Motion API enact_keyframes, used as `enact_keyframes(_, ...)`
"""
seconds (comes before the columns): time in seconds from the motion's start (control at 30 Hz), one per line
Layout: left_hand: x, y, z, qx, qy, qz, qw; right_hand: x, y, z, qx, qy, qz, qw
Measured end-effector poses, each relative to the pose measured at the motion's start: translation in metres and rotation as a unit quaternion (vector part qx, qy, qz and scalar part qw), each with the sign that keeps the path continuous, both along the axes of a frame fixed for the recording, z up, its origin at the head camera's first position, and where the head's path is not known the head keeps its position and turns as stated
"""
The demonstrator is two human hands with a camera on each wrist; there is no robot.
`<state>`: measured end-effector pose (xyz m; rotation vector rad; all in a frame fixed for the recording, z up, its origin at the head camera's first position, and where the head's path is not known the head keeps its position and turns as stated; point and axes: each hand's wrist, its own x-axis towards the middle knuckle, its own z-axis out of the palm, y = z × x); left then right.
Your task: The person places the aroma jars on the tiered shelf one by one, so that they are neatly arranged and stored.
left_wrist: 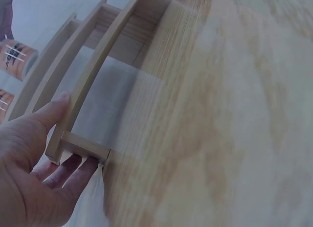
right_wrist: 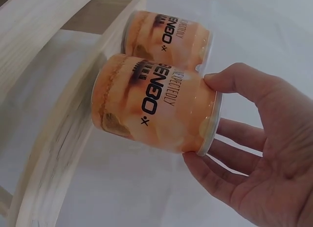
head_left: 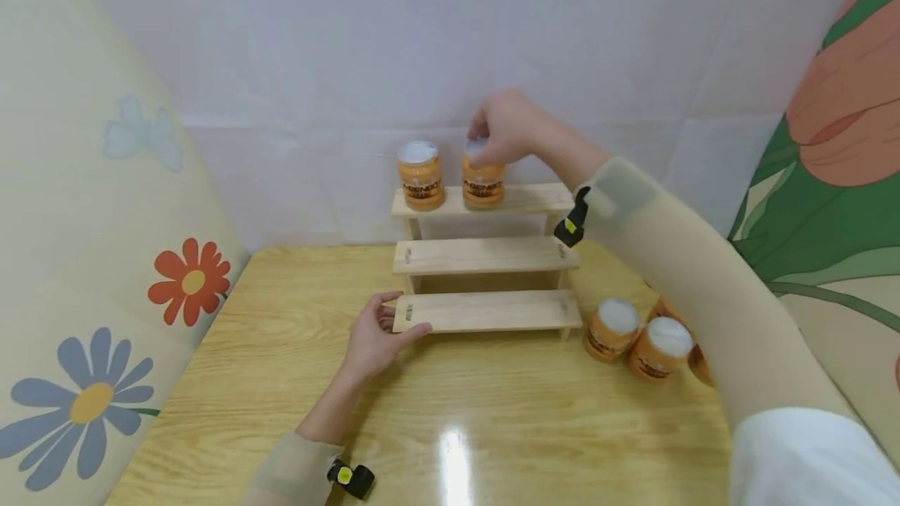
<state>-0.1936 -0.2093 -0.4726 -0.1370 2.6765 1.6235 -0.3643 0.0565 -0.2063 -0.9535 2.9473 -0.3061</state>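
Observation:
A three-step wooden shelf (head_left: 485, 256) stands on the table. My right hand (head_left: 509, 127) grips an orange can (head_left: 483, 187) round its silvery top rim, over the top step. In the right wrist view the can (right_wrist: 151, 107) has its base against the step, thumb and fingers on opposite sides of the rim. Beside it on the left, a second orange can (head_left: 422, 178) with a whitish lid stands upright on the same step. My left hand (head_left: 376, 338) holds the left end of the lowest step, thumb on the board's front edge and fingers round the end support (left_wrist: 85, 146).
Several more orange cans (head_left: 608, 330) stand on the table (head_left: 309, 287) right of the shelf, partly hidden by my right arm. A white cloth (head_left: 316, 61) hangs behind the shelf. Flower-painted panels (head_left: 91, 256) flank the table on both sides.

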Motion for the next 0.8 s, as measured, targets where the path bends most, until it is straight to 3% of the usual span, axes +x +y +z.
enact_keyframes(0.27,0.000,0.003,0.001,0.004,0.000,0.000,1.0000,0.001,-0.005,-0.001,-0.021,-0.010,-0.012,0.9997)
enact_keyframes(0.8,-0.001,0.003,0.002,0.000,0.003,-0.002,1.0000,-0.002,0.008,-0.003,-0.014,-0.034,-0.023,0.9990)
